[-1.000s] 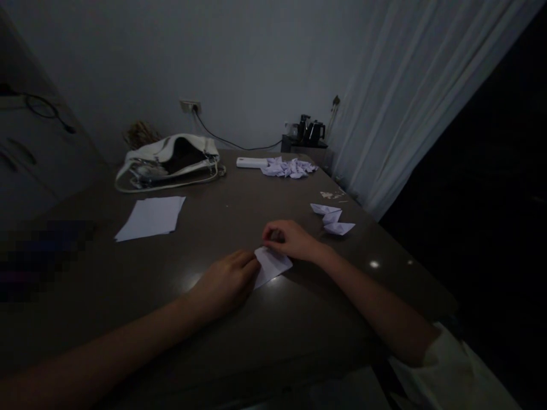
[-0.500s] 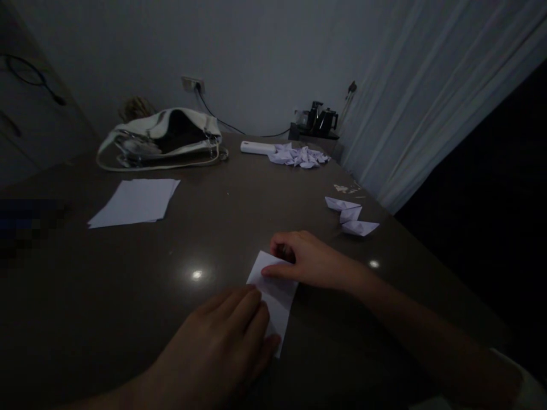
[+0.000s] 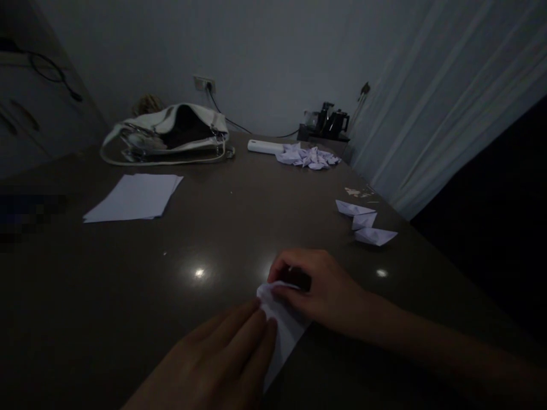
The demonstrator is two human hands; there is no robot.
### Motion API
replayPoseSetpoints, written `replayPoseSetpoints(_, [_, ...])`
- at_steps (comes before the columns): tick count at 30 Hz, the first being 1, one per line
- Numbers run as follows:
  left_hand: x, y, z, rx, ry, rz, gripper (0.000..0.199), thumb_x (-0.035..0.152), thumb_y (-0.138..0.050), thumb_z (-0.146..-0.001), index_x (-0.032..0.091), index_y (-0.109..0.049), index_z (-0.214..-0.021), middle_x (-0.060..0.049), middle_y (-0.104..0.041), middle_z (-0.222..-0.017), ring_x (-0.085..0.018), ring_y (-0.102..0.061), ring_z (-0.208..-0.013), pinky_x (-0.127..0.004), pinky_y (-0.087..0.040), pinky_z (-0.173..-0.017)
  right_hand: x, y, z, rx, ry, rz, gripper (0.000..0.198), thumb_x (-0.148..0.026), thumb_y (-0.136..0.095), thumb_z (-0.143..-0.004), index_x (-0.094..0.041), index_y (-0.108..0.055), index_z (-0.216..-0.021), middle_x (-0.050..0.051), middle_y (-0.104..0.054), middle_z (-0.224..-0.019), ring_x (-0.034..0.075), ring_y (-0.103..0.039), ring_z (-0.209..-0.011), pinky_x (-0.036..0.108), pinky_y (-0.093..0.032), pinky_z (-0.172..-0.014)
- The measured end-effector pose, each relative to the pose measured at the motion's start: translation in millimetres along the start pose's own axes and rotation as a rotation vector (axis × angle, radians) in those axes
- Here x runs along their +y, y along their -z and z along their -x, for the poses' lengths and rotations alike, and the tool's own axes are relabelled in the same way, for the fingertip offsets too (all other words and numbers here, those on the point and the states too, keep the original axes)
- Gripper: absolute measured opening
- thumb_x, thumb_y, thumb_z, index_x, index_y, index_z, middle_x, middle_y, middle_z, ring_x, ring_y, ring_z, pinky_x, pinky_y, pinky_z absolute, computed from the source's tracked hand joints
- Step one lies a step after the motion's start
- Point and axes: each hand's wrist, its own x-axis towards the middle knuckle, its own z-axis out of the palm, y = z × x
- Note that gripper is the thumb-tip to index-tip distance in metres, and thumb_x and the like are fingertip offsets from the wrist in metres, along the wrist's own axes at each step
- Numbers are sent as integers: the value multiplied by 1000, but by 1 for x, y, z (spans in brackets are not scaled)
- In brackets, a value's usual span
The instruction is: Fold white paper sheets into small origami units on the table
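A narrow piece of folded white paper (image 3: 284,330) lies on the dark table in front of me, its upper end bent upward. My right hand (image 3: 318,290) pinches that upper end between thumb and curled fingers. From the left, my left hand (image 3: 226,356) rests stretched fingers on the paper's left side, pressing it down; its thumb is hidden. The paper's lower left part is covered by this hand. Several folded paper pieces (image 3: 363,221) sit in a touching row beyond my right hand.
A stack of white sheets (image 3: 134,196) lies at the left. Behind it stands an open white bag (image 3: 171,134). A white bar-shaped object (image 3: 262,147) touches a pile of folded papers (image 3: 308,156) at the back. Small scraps (image 3: 358,192) lie near the right edge, by a curtain (image 3: 427,125).
My right hand has come nearer and lifted the paper's upper end into a bend. My left fingers have straightened along the paper. The view has shifted slightly.
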Motion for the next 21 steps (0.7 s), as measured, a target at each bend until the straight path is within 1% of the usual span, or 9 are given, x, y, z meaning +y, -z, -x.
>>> replayPoseSetpoints(2, [-1,-3,3,27,-13,-6,51,14,-18,-101,13,-67,-91,-6,-71,-88,-15,-66,-85,-23,-57,-78,3,-1,7,10,165,31,21,4,-60,-72,-14,-63,-81,2,-66,-83,11,-61,-78,21,-47,-71])
replayPoseSetpoints(4, [-2,-6,4,22,-2,37,49,16,-19,-101,14,-67,-90,-5,-70,-87,-14,-65,-84,-21,-56,-78,6,-1,11,-26,268,16,21,6,-59,-72,-13,-62,-83,5,-68,-90,12,-63,-85,22,-48,-77])
replayPoseSetpoints(5, [-3,-7,4,31,6,50,47,16,-20,-101,13,-67,-91,-5,-70,-88,-13,-65,-83,-20,-56,-79,7,0,13,-45,297,9,21,5,-59,-73,-12,-62,-84,6,-68,-93,12,-64,-87,22,-49,-79])
replayPoseSetpoints(8, [-4,-9,5,50,12,63,41,15,-26,-100,13,-66,-97,-5,-69,-93,-13,-65,-92,-20,-55,-85,7,1,16,-100,343,11,18,3,-59,-77,-12,-62,-86,8,-68,-98,13,-64,-91,22,-50,-81])
replayPoseSetpoints(11, [-4,-9,6,40,20,91,39,12,-27,-98,13,-66,-102,-6,-69,-96,-14,-64,-97,-22,-55,-88,7,1,18,-125,399,75,14,0,-55,-83,-12,-62,-86,10,-68,-98,15,-64,-92,24,-51,-81])
replayPoseSetpoints(14, [-3,-8,6,33,44,121,41,15,-26,-100,14,-67,-95,-5,-69,-91,-13,-65,-88,-20,-56,-82,8,2,17,-143,465,141,14,-3,-52,-86,-12,-62,-85,10,-68,-97,16,-63,-91,26,-52,-80])
replayPoseSetpoints(17, [-2,-6,2,43,47,95,48,19,-21,-102,15,-67,-87,-4,-68,-83,-12,-65,-80,-19,-56,-76,10,2,16,-159,507,160,12,-4,-54,-86,-12,-62,-83,11,-68,-96,16,-63,-90,27,-52,-79])
replayPoseSetpoints(21, [-1,-6,2,38,52,102,48,21,-22,-103,15,-67,-86,-3,-68,-81,-12,-65,-76,-19,-56,-72,12,2,16,-169,545,185,11,-4,-55,-85,-12,-62,-81,10,-68,-93,16,-63,-88,27,-52,-78])
